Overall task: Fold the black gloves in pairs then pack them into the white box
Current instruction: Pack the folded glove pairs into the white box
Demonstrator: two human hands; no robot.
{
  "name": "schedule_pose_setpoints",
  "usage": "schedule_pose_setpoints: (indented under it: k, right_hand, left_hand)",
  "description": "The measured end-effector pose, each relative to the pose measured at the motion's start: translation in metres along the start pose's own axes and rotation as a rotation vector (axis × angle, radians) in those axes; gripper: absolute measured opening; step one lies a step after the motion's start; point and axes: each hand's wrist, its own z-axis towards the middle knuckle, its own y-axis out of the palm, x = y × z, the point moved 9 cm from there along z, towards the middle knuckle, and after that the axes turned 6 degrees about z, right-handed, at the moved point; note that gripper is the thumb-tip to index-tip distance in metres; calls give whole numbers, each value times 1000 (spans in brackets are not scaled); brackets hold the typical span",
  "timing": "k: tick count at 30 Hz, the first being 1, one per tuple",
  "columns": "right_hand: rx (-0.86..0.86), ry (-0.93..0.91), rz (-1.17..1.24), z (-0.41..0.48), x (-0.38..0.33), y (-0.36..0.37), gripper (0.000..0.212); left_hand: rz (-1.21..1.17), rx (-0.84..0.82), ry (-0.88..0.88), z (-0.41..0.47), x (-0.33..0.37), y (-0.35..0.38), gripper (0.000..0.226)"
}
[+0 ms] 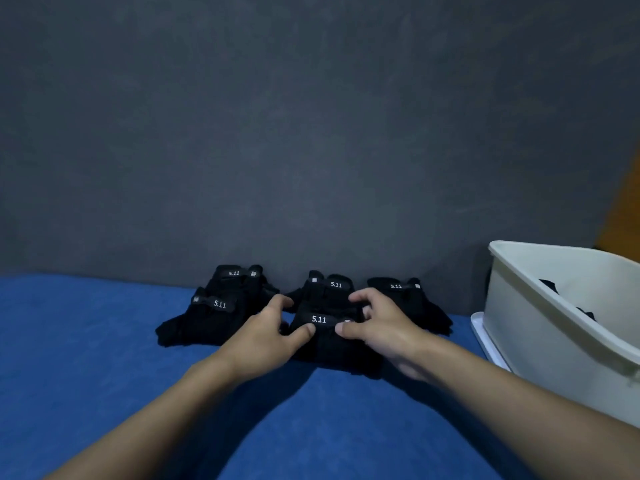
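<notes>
Both hands gripping centre glove, packing partly done.
Left hand (266, 332) and right hand (377, 327) had fingers and thumbs curled round the centre glove (325, 344), which lay on the blue cover (104, 358) in the middle of the row, against the grey backdrop (311, 133). Its 5.11 strap ran left-right. Its long axis looked near-far, cuff at the far end, though the finger end was too dark to confirm. Dark pieces, probably gloves, sat inside the white box (540, 327) at right. Unpacked: two gloves at left (214, 313), one behind centre (329, 289), one at right (408, 296). Folding and most packing were not yet done.
</notes>
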Motion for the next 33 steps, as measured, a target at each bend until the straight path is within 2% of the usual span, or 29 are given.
schedule_pose_setpoints:
  k: [4, 8, 13, 16, 19, 24, 28, 33]
  right_hand:
    - [32, -71, 32, -11, -15, -11, 45]
    - [33, -134, 90, -29, -35, -24, 42]
    - [43, -218, 110, -56, -66, -41, 44]
    - [52, -247, 101, -72, -83, -54, 46]
    - [45, -273, 138, -88, -97, -69, 47]
    - [74, -303, 354, -113, -122, -108, 43]
    - [115, -358, 352, -133, -138, -146, 41]
    - [266, -421, 375, -156, -147, -200, 37]
  left_hand:
    - [-289, -23, -89, -3, 5, 2, 53]
    - [-530, -37, -102, -6, 20, 1, 55]
    - [-762, -96, -73, -8, 51, 7, 77]
    - [-906, -89, -3, -7, 79, 3, 64]
    - [-896, -55, 103, -5, 114, -9, 49]
    - [-745, -70, 310, -3, 186, -25, 59]
    - [-633, -128, 437, 1, 241, -21, 57]
    - [-488, -180, 566, 8, 307, -2, 51]
